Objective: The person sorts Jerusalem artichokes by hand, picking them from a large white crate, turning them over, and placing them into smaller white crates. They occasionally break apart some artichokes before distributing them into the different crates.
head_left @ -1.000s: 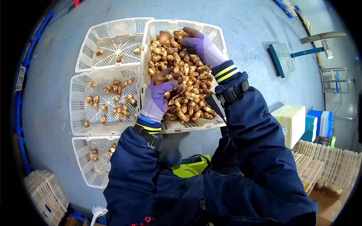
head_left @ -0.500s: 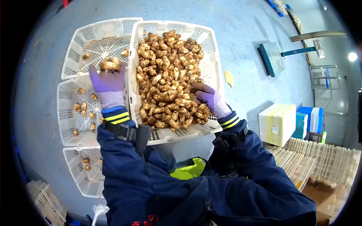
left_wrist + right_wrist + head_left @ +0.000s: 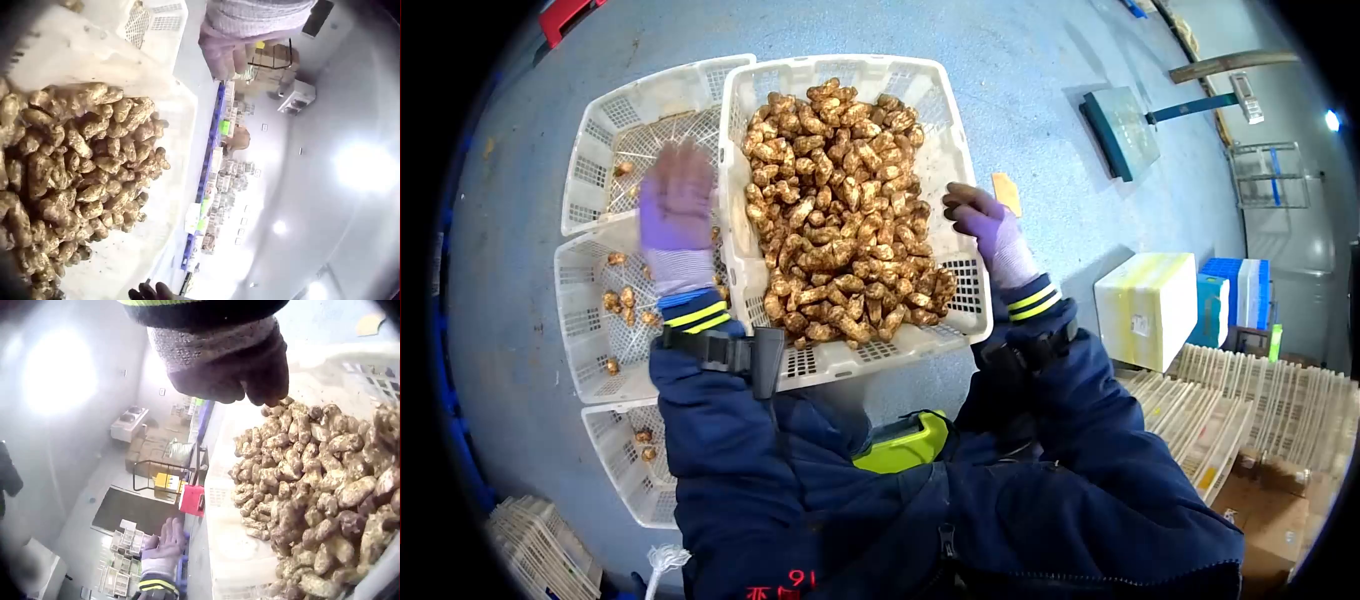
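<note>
Left hand [image 3: 678,195]: half a second ago we saw it carrying a clump of knobbly brown pieces over the far left basket [image 3: 590,185]; now it hangs over that same basket, and we see nothing in it. Right hand [image 3: 992,228]: shifted from the edge of the pile out to the right wall of the heaped basket [image 3: 943,150].

Brown pieces [image 3: 840,215]: most lie heaped in the large basket before the person, with bare mesh showing along its right side. We cannot tell for certain whether they are mushrooms or roots.

Fingers, left: blurred in the head view; the right wrist view shows them straight and fairly close together, pinching nothing. Fingers, right: loosely bent, apart from the pile in the head view, with no piece seen between them.

Reading of the change (our judgement): the carried clump has been let go, probably into the far left basket, and both hands are free. We cannot confirm the landing spot, since the left hand and forearm cover part of that basket. The work looks far from finished, as the heap dwarfs what lies elsewhere.

Outward: a few pieces sit in the middle left basket [image 3: 578,325] and a couple in the near left basket [image 3: 622,455]. Beyond the right wall, a flat yellowish scrap [image 3: 1006,194] lies on the blue floor [image 3: 1040,100]; farther off stands a scale [image 3: 1122,135].
</note>
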{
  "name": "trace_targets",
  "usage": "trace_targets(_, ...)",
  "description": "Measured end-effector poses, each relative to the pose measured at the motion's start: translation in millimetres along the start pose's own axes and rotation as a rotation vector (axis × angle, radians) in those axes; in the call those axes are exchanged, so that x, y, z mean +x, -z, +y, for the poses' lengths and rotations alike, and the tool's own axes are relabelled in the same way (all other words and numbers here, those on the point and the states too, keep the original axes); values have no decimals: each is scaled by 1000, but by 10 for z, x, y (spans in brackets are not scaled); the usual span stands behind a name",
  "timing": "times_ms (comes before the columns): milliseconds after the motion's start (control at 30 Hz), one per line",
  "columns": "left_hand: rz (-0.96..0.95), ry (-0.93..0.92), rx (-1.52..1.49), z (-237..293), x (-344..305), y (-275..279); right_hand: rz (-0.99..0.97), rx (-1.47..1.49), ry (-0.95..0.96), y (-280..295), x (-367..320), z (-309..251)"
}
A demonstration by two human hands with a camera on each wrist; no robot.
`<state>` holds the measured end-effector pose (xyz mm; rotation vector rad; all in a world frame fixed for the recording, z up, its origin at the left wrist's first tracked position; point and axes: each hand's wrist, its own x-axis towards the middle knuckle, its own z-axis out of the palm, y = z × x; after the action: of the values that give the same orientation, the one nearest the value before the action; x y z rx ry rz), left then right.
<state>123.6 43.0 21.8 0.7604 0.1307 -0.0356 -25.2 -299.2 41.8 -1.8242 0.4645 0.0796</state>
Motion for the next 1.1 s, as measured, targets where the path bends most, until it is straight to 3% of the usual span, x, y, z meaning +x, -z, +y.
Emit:
trace_targets(100,-16,113,88,-569,-373,-168,-58,-63,9,85,230,115)
trace_targets(133,-29,242,46,-688,-576,-311,-86,-126,-24,16,351,15)
trace_targets(233,-115,704,44,-1127,-1045,-377,-122,-646,175,-229,863,-204)
trace_targets(300,-129,891,-28,-1274,-1246,-397,-150,-927,58,-444,1307,-286)
trace_targets(333,-132,904,19,-1238,-1266,-451,-186,-912,87,-523,1442,-343)
trace_targets(433,-118,837,112,-1002,-1268,-468,-268,-871,38,-727,2262,268)
trace_targets(467,-129,835,107,-990,-1230,-420,-278,-1066,55,-857,2080,61)
trace_targets(500,-145,837,100,-983,-1205,-378,-168,-1155,142,-985,2131,239)
trace_targets(567,-116,813,103,-1001,-1181,-313,-104,-1135,117,-1030,1928,151)
trace_targets(600,-101,802,109,-1023,-1147,-294,-214,-1151,42,-981,1876,82)
trace_targets(667,-71,742,148,-958,-1120,-331,-265,-1065,119,-897,1588,57)
trace_targets(700,11,767,253,-796,-1107,-500,-417,-1128,-16,-926,1263,-273)
trace_targets(733,0,716,225,-865,-1127,-425,-497,-995,56,-913,1124,64)
trace_targets(767,-8,664,197,-955,-1146,-303,-402,-1007,308,-918,857,303)
trace_targets(833,24,634,234,-998,-1134,-229,-215,-1089,314,-991,505,308)
trace_targets(933,74,574,256,-998,-1179,-198,-440,-1046,111,-988,277,-97)
trace_targets(967,87,599,275,-988,-1200,-186,-457,-1016,165,-959,163,-201)
trace_targets(1067,66,686,292,-835,-1262,-402,-165,-968,396,-983,-29,-219)
trace_targets(1100,12,675,229,-949,-1259,-316,-312,-928,436,-991,-73,-239)
